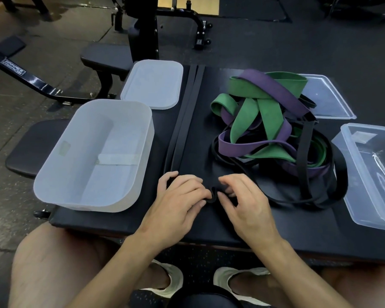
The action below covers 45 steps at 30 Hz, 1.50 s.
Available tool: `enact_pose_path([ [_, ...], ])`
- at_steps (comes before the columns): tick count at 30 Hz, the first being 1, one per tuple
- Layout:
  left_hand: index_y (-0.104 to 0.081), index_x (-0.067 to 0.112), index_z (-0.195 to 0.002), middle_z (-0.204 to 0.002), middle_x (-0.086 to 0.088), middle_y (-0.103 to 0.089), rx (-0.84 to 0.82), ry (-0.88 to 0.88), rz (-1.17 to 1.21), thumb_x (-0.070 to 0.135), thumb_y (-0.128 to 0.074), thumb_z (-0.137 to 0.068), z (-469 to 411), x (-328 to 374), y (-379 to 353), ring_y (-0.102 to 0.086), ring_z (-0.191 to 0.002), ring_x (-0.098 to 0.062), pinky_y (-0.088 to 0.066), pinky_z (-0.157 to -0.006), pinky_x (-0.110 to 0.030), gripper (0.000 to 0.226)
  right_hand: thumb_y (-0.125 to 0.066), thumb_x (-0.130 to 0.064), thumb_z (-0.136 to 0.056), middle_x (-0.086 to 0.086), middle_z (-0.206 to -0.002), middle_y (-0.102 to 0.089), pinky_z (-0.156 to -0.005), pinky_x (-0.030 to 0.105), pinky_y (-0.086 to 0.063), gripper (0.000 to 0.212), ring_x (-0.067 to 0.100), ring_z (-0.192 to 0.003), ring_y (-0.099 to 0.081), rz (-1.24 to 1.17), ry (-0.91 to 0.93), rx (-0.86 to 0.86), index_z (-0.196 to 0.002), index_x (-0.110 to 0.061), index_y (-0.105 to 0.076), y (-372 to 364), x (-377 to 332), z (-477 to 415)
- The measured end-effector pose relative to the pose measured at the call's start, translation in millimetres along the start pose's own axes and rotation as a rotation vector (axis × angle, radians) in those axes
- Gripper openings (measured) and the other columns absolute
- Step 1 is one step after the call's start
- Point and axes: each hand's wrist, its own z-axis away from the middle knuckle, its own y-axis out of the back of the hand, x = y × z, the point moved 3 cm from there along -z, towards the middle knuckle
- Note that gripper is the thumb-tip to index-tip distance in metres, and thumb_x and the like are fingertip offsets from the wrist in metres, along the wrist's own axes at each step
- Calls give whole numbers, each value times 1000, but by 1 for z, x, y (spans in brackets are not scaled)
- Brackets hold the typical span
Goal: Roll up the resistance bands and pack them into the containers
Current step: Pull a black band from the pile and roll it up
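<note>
Black band laid straight down the middle of the pad, from far edge to near edge, doubled into two parallel strips. Near end bunched into a small fold, pinched from both sides: left hand with curled fingers closed on the fold, right hand with thumb and fingertips closed narrowly on the same fold. Exact wrap of the fold hard to make out, black on black and partly covered by the fingers.

Pile of bands on the right half of the pad: green, purple and black loops tangled together, number of bands not countable, lower loops hidden under upper ones.

Frosted tub on the left near part of the pad, overhanging its left edge, holding no bands. Frosted lid at the far left corner of the pad, just beyond the tub.

Clear tub at the right edge of the pad, cut off by the frame edge; glare across its floor, contents not readable. Clear lid at the far right of the pad, near corner hidden behind the pile.

Knees and pale shoes below the near edge of the pad, both shoes partly hidden by the forearms.
</note>
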Motion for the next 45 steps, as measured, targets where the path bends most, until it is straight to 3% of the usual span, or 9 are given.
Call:
enact_pose_path([
  [5, -73, 34, -111, -133, 20, -61, 67, -2, 8, 26, -61, -100, -2, -3, -3, -47, -138, -5, -22, -118, -43, 18, -73, -6, -90, -4, -102, -70, -87, 25, -50, 20, 15, -90, -62, 22, 66, -39, -110, -10, -73, -1, -2, -3],
  [11, -80, 32, -109, -117, 20, -74, 192, 10, 36, 30, -65, -97, -2, -3, -2, -64, -117, 2, -32, -112, -35, 19, -72, -15, -81, -11, -104, -66, -89, 26, -49, 32, 8, -94, -56, -65, 34, -107, -113, -14, -70, 0, -6, -6],
  [15, -80, 31, -106, -106, 21, -77, 227, 108, 115, 29, -73, -91, -7, -5, -2, -65, -108, 8, -33, -111, -27, 16, -73, -10, -81, -10, -102, -68, -87, 26, -50, 31, 9, -92, -57, -65, 19, -70, -111, -13, -71, 0, -4, -6],
  [18, -80, 29, -104, -103, 20, -77, 235, 144, 142, 30, -75, -88, -7, -5, -1, -65, -104, 7, -32, -111, -23, 16, -73, -18, -82, -11, -103, -68, -87, 25, -50, 31, 8, -94, -57, -79, 13, -90, -113, -14, -71, -1, -5, -6],
  [23, -78, 30, -108, -105, 22, -75, 206, 140, 165, 31, -74, -89, -7, -5, -2, -64, -106, 9, -29, -116, -26, 20, -71, -28, -82, -17, -99, -62, -81, 26, -49, 28, 5, -93, -53, -51, -35, -143, -109, -22, -66, -2, -6, -7],
  [29, -78, 31, -112, -106, 22, -75, 162, 104, 170, 31, -74, -89, -7, -5, -4, -64, -108, 9, -25, -122, -31, 23, -72, -19, -79, -14, -93, -61, -79, 25, -48, 25, 9, -89, -53, -34, -31, -115, -103, -19, -66, -2, -4, -5],
  [34, -78, 30, -112, -108, 21, -75, 165, 71, 131, 27, -75, -88, -7, -5, -7, -64, -111, 7, -29, -121, -37, 24, -72, -14, -80, -13, -96, -64, -81, 23, -47, 26, 8, -89, -54, -71, -25, -98, -106, -18, -67, -3, -1, -5],
  [41, -80, 29, -105, -102, 19, -77, 189, 103, 120, 29, -76, -87, -9, -6, -4, -66, -105, 6, -31, -119, -33, 18, -76, -8, -85, -8, -107, -69, -92, 18, -46, 32, 9, -99, -59, -56, 20, -94, -116, -13, -70, -6, 1, -2],
  [45, -81, 28, -102, -100, 17, -77, 204, 140, 120, 30, -79, -85, -10, -7, -3, -66, -105, 5, -30, -119, -31, 17, -83, -15, -82, -9, -89, -65, -78, 17, -45, 23, 8, -81, -55, -14, -67, 22, -100, -15, -70, -1, 5, -1],
])
